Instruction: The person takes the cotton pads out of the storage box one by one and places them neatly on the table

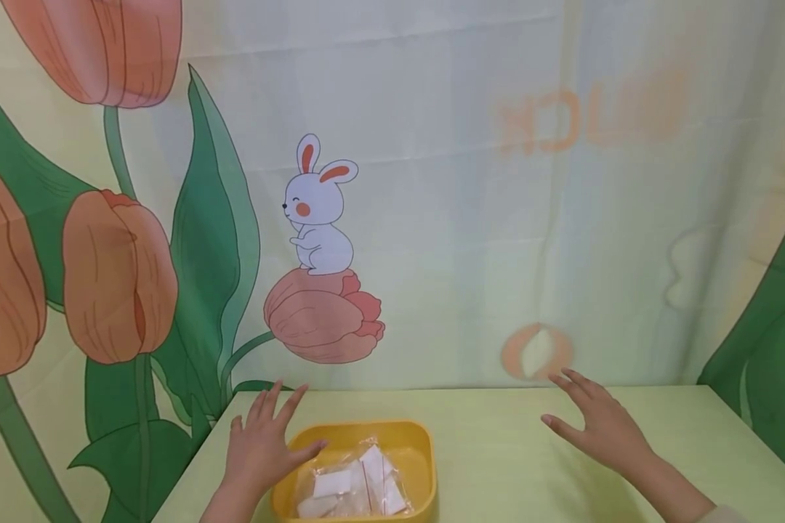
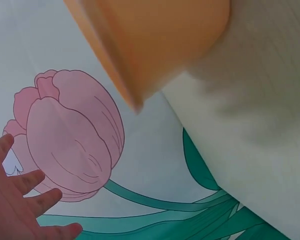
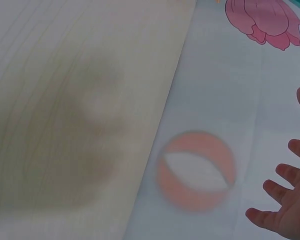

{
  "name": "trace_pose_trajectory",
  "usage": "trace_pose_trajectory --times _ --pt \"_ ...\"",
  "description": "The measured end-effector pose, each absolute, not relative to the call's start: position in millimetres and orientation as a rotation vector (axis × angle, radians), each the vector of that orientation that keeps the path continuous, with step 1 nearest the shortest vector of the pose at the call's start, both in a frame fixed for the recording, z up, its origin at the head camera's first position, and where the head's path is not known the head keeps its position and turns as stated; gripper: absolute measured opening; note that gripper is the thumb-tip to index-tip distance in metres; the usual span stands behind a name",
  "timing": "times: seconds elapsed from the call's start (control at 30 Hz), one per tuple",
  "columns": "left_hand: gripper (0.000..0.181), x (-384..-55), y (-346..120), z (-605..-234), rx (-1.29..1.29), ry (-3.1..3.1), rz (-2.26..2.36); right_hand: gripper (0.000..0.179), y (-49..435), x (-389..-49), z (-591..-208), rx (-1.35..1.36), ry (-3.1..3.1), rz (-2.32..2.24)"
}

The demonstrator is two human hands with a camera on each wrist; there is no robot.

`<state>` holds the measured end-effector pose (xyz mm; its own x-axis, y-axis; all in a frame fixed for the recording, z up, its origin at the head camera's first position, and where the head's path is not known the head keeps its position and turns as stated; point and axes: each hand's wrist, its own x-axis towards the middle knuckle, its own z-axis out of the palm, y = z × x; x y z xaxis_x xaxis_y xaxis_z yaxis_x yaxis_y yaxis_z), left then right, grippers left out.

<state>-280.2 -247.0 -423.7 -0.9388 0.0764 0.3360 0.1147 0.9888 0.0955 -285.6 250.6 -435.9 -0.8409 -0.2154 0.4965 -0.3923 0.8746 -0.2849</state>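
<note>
In the head view a yellow tray (image 1: 425, 465) stands on the table, left of the middle. Clear plastic packets (image 1: 360, 483) with white pieces inside lie in it. My left hand (image 1: 262, 443) is held with spread fingers at the tray's left side, its thumb across the rim as seen from above; it grips nothing. The left wrist view has that hand (image 2: 25, 200) apart from the tray (image 2: 165, 40). Over the right part of the table my right hand (image 1: 605, 428) hovers, fingers extended and holding nothing. Its fingers also show in the right wrist view, the hand (image 3: 290, 200) at the edge.
The pale wood-grained table (image 1: 497, 450) ends at a hanging cloth (image 1: 445, 218) printed with tulips, leaves and a white rabbit (image 1: 323, 225). Faint orange shapes show on the cloth at the right. The right hand casts a shadow on the tabletop.
</note>
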Motion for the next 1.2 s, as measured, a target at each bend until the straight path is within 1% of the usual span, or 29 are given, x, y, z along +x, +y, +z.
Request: trace_pose_trajectory --times 0.2,0.6,0.9,1.0,1.2 --pt "0.091 -276 -252 -433 -0.102 -2.810 -0.193 0.070 241 -283 -441 0.473 -2.574 0.655" --pt "0.082 -272 -264 -448 0.010 -2.867 -0.434 0.055 226 -281 -452 0.477 -2.547 0.828" --pt "0.083 -277 -270 -461 0.211 -2.981 -0.714 0.054 218 -281 -456 0.421 -2.561 0.972" --pt "0.078 -280 -271 -465 0.236 -2.978 -0.818 0.052 217 -281 -457 0.429 -2.558 1.019" --pt "0.068 -286 -275 -479 0.205 -2.904 -0.987 0.050 214 -281 -462 0.429 -2.550 1.019"
